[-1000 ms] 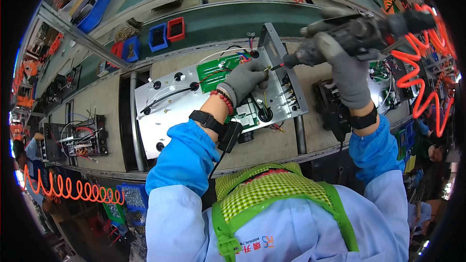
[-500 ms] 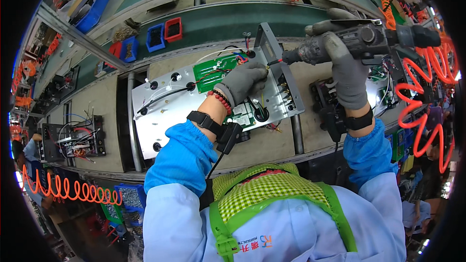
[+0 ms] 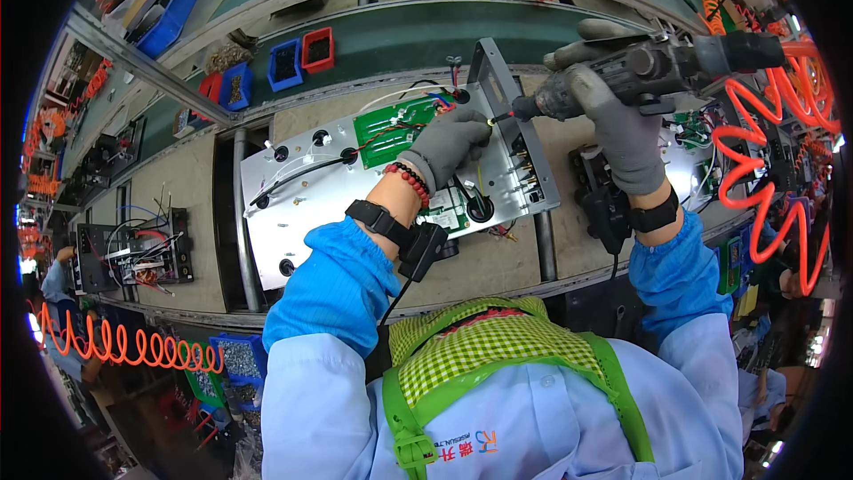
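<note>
My gloved right hand [image 3: 617,124] is wrapped round a dark power screwdriver [image 3: 640,71], held level with its bit pointing left. The bit's tip meets the upright grey end panel [image 3: 520,138] of a metal chassis [image 3: 298,182]. On the panel's inner side, my gloved left hand [image 3: 449,147] has its fingertips pinched together opposite the bit. A small yellowish piece shows at those fingertips, too small to name. Beneath and beside the left hand lie a green circuit board [image 3: 378,138], a black cable and several thin wires on the chassis.
Small blue [image 3: 285,67] and red [image 3: 317,51] bins of parts stand behind the chassis. Another wired unit [image 3: 147,253] sits at the left, and a further chassis [image 3: 689,160] at the right. Orange coiled hoses [image 3: 755,204] hang at the right; one [image 3: 133,347] crosses the lower left.
My right hand and the screwdriver have shifted slightly left, bringing the bit further through the end panel toward my left fingertips. The left hand stays almost in place.
</note>
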Motion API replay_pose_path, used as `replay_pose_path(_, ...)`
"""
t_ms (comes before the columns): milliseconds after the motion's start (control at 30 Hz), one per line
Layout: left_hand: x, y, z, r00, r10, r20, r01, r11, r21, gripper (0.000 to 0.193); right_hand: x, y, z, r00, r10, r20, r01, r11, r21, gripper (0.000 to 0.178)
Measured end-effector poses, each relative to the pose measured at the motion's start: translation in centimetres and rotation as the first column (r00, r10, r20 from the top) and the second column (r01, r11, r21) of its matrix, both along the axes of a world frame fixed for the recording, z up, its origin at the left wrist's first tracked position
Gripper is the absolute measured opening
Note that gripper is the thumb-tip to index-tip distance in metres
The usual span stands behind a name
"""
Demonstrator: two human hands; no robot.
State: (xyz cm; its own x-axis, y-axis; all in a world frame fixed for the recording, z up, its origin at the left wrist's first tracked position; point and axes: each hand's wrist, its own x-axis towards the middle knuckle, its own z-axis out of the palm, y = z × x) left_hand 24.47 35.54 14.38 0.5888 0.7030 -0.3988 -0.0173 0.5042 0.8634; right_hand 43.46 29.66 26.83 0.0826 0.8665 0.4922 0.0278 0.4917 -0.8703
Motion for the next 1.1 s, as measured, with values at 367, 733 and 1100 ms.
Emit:
replay_pose_path(367, 0.3, 2.2, -4.1, 0.875, 0.037, -0.483, 0.142, 0.934, 0.329, 0.019, -0.5, 1.5, 2.0, 0.897, 0.351, 0.267, -0.267, 0.914, -0.305, 0.045)
replay_pose_path(733, 1.8, 0.4, -2.0, 0.590, 0.223, -0.776, 0.480, 0.676, 0.559, 0.035, -0.8, 2.9, -0.9, 0.865, 0.281, 0.416, -0.179, 0.947, -0.268, 0.042)
replay_pose_path(1100, 2.3, 0.3, -1.9, 0.558, 0.173, -0.812, 0.515, 0.695, 0.502, 0.022, -1.0, 1.4, -1.1, 0.848, 0.262, 0.461, -0.155, 0.954, -0.258, 0.042)
